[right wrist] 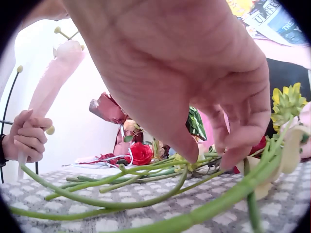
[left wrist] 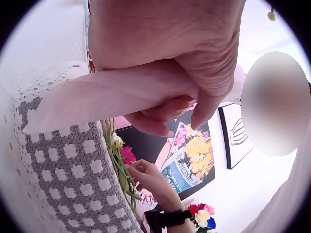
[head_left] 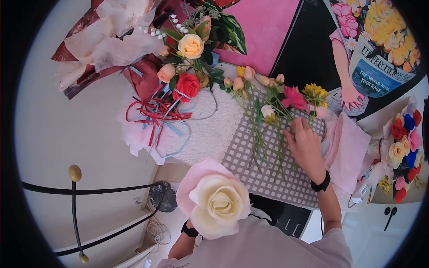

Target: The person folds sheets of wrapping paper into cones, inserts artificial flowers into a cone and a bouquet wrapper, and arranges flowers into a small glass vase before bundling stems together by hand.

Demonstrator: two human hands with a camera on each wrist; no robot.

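Observation:
A big cream rose [head_left: 220,203] wrapped in pale pink paper stands upright in my left hand [right wrist: 31,136], whose fingers curl round the paper wrap [left wrist: 116,94]. From above, the bloom hides most of that hand. My right hand [head_left: 305,145] reaches down among loose flower stems [right wrist: 160,194] on the table, thumb and fingertips apart and right at the stems. Close to its fingers lie a magenta flower [head_left: 293,98], a yellow flower [head_left: 315,94] and a white rosebud [head_left: 267,110]. Several peach rosebuds [head_left: 238,84] lie a little to the left.
A checked grey cloth [head_left: 286,178] covers the table's right part. Red and blue ribbons [head_left: 156,111] lie left, below a vase arrangement with a peach rose [head_left: 191,46]. Folded pink paper [head_left: 348,152] sits at the right edge. A wrapped bouquet [head_left: 404,147] stands farther right.

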